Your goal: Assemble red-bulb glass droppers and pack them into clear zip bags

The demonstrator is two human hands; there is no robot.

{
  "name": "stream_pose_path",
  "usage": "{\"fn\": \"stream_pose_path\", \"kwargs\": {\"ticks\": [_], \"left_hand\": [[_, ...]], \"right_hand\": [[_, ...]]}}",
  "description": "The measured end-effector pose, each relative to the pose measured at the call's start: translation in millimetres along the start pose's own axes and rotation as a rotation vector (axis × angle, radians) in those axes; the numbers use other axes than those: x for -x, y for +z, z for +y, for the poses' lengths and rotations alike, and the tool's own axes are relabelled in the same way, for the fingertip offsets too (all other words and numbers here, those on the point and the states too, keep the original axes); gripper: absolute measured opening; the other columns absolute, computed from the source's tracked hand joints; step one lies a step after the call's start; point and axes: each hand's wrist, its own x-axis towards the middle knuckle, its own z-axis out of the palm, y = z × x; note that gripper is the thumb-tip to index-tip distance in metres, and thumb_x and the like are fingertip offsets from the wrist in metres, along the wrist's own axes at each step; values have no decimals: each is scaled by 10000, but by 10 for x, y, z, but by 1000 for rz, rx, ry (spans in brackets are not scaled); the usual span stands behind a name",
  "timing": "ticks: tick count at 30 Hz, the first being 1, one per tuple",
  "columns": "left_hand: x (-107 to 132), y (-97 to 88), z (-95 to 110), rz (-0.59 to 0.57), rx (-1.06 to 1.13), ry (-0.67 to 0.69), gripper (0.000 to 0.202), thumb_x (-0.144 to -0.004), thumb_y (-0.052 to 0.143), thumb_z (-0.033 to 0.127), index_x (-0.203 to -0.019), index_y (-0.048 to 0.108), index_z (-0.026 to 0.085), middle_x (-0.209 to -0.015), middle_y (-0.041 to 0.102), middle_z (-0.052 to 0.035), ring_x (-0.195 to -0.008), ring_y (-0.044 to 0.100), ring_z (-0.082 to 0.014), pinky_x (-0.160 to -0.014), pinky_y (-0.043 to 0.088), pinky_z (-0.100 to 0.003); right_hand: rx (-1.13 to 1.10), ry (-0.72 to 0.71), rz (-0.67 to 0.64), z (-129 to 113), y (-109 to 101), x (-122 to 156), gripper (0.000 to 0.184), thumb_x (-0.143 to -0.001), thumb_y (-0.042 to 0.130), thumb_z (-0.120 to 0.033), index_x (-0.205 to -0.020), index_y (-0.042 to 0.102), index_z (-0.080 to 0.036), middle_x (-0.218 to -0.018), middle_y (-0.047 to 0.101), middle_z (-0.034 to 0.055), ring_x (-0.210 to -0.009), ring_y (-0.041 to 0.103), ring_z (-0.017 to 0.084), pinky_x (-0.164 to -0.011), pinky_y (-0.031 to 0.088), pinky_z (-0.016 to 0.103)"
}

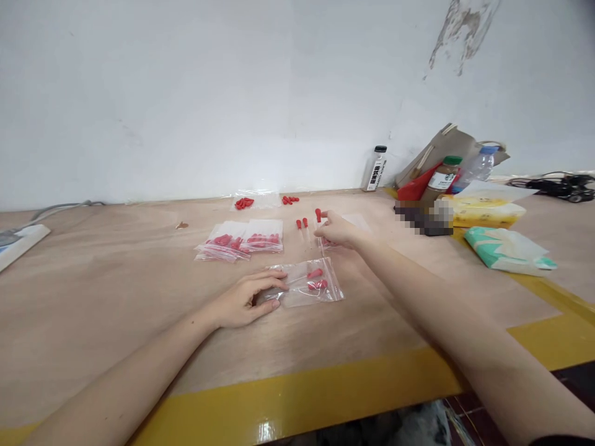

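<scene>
My left hand rests at the left end of a clear zip bag, fingers curved over its edge and thumb along the near corner. Inside that bag lie droppers with red rubber bulbs. Farther right, my right hand has its thumb and index finger closed around a dropper, whose red bulb shows above the fingertips. Just left of it are two more red-bulbed droppers with clear tubes. Partly hidden under my right hand is another clear bag.
Several filled zip bags lie left of the droppers. Loose red bulbs and a bag of red bulbs sit by the wall. Bottles, a tissue pack and black cables stand to the right. A power strip is far left.
</scene>
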Motion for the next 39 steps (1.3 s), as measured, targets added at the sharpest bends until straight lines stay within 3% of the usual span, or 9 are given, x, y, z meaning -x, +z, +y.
{"fn": "stream_pose_path", "kwargs": {"ticks": [4,9,12,16,22,27,30,33,39], "left_hand": [[-2,3,18,4,-11,-30,299,-837,475,293,-1123,535,233,-1296,462,-64,-1198,414,-215,-976,364,-403],[-12,-1,42,9,-14,-37,302,-837,470,303,-1121,540,226,-1289,472,-68,-1185,429,-223,-950,394,-402],[-13,1,41,10,-22,-36,315,-838,471,302,-1137,533,229,-1289,475,-63,-1189,427,-221,-955,392,-404],[-12,14,23,32,-34,-36,360,-828,488,308,-1179,511,233,-1283,483,-65,-1185,433,-228,-954,398,-404],[-12,20,22,38,-59,-17,381,-827,491,308,-1202,496,239,-1293,473,-63,-1180,439,-224,-968,386,-414],[-10,27,14,41,-71,-1,396,-830,492,305,-1219,483,230,-1292,473,-72,-1191,427,-225,-980,375,-413],[-8,27,10,30,-79,-1,403,-836,485,304,-1232,471,230,-1304,459,-74,-1202,414,-222,-986,367,-415],[-8,22,17,22,-83,-7,405,-838,482,304,-1236,466,234,-1311,451,-73,-1203,412,-222,-988,365,-414],[-11,22,17,19,-81,11,423,-837,480,298,-1254,445,232,-1306,454,-73,-1206,405,-223,-999,351,-405]], "right_hand": [[-320,-41,104,288,-165,350,605,-670,560,-165,-1200,268,-187,-492,426,-101,-382,424,92,-357,369,187],[-541,-87,178,499,-135,584,721,-660,600,-257,-1212,139,-229,-576,454,-96,-415,476,96,-387,436,211],[-641,-45,147,524,-12,627,591,-683,588,-312,-1109,183,-252,-638,484,-83,-476,544,101,-474,497,247],[-780,42,88,509,88,688,347,-755,521,-267,-950,235,-261,-678,487,-75,-546,599,101,-606,538,303],[-910,85,161,497,53,745,162,-820,421,-179,-856,280,-250,-673,498,-63,-590,615,92,-691,541,309],[-725,114,-13,550,37,791,167,-736,564,-222,-806,413,-204,-644,547,-35,-567,588,96,-610,517,266],[-419,8,-85,578,12,805,181,-661,638,-282,-755,546,-157,-561,533,-36,-470,482,68,-469,422,205],[-216,-150,-112,576,5,778,208,-628,650,-324,-730,622,-145,-545,527,-38,-456,422,62,-431,345,198],[-250,-221,-79,516,133,713,184,-589,652,-211,-732,557,-145,-594,543,-36,-523,499,81,-496,412,209]]}}
